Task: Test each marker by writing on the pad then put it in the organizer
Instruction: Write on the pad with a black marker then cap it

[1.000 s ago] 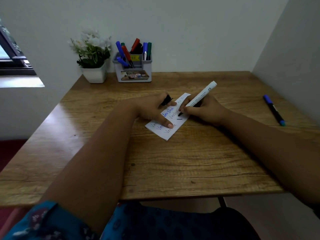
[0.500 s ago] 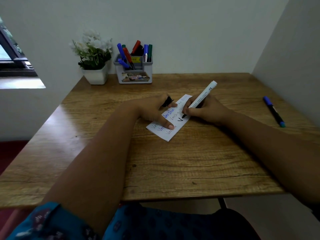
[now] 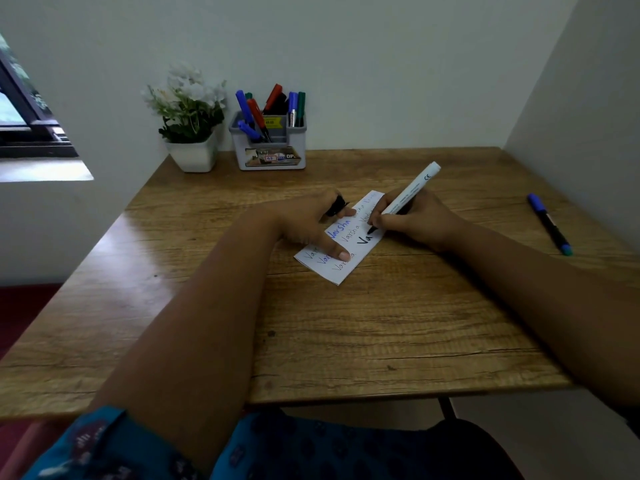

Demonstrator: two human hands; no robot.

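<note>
At the middle of the table [image 3: 346, 341], your right hand [image 3: 419, 220] pinches the white marker [image 3: 405, 195] in its fingers, tip on the pad [image 3: 343, 244]; your left hand [image 3: 311, 226] grips a black cap [image 3: 337, 206], forefinger pressing the pad. The organizer [image 3: 270, 147] stands far, by the wall.
</note>
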